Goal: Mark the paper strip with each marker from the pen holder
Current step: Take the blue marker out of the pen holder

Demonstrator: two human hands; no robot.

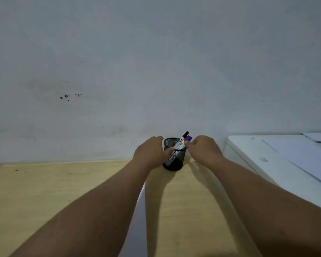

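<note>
My left grip (150, 154) wraps the holder (174, 158) so it won't tip; right grip (200, 147) pinches a marker (180, 144) to draw it out.

My hands (150, 153) flank the holder (174, 160); wall (156, 71) blocks behind, cabinet (267, 160) right; desk (54, 191) left lies open.

My black wire-mesh cylindrical pen holder (173, 154) stands upright near the wooden desk's far edge, its white-barrelled markers (178, 145) leaning right, while the white paper strip (140, 210) runs lengthwise toward the near edge.
</note>
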